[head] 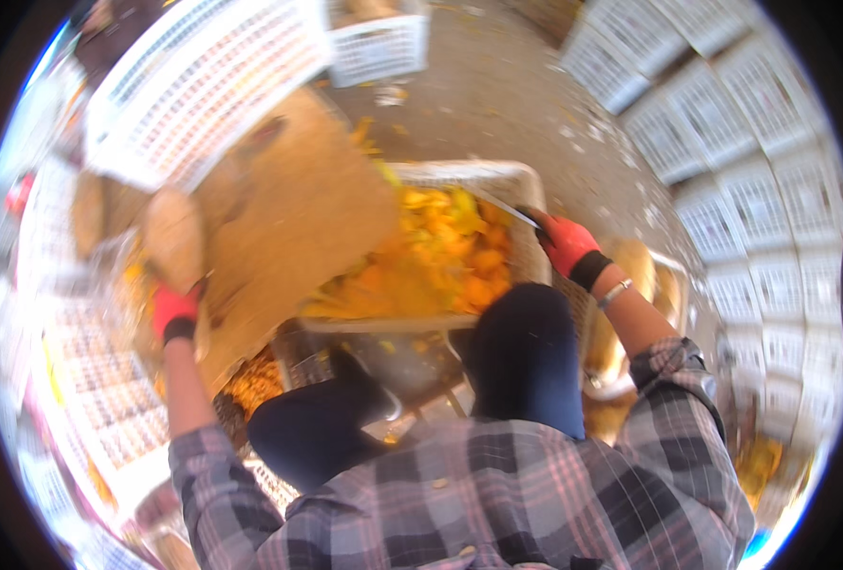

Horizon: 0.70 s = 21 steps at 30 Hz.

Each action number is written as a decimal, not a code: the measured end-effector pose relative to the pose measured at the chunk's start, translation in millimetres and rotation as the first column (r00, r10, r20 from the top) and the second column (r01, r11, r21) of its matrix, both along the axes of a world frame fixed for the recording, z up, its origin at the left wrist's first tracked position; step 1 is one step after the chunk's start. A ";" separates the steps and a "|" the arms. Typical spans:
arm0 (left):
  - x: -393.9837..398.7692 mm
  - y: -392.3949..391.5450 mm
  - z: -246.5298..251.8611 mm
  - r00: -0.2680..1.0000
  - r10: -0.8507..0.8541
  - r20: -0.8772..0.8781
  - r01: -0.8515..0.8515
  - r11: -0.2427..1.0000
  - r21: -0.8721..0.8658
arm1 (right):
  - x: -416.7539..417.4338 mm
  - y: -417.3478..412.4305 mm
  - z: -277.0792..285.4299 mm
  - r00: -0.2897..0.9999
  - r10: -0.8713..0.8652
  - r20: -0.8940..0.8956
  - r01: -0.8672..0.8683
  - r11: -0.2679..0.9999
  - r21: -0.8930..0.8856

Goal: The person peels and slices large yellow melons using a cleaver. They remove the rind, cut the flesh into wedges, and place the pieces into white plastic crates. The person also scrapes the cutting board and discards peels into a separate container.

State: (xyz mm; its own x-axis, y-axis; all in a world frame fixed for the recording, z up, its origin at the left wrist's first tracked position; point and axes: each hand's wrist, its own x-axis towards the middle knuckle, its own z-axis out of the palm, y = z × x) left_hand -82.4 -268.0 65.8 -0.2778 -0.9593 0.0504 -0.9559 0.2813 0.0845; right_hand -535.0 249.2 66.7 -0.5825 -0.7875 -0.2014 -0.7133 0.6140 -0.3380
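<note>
My left hand (175, 308), in a red glove with a black cuff, grips the lower end of a tan butternut squash (173, 235) at the left side of a brown board (307, 178). Motion blur hides how the fingers lie. In my right hand (564, 241), gloved alike, is a knife (508, 208) with its thin blade pointing up and left. The blade is over the right part of a white plastic crate (539, 214). Yellow and orange peelings and pieces (450, 249) fill much of that crate, and the board covers its left part.
A large white crate (207, 78) is tilted at the board's far left edge. Several whole squashes (617, 313) lie in a container beside my right knee. Stacked white crates (735, 142) line the right. Below the board are small orange pieces (256, 381).
</note>
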 end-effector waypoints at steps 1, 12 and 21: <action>12.2 -11.5 -10.8 0.999 -0.029 -0.043 0.029 1.000 0.004 | 2.2 25.7 1.6 0.998 -0.067 0.008 0.068 0.985 -0.160; 71.5 -68.6 -56.1 0.977 0.046 0.210 -0.017 0.990 -0.139 | 13.0 232.7 32.5 0.387 -0.572 0.723 0.916 0.151 -0.372; 50.2 18.3 -15.5 1.000 -0.005 0.030 0.004 0.999 0.032 | 49.4 297.2 7.2 0.316 -0.789 0.527 0.933 0.157 -0.325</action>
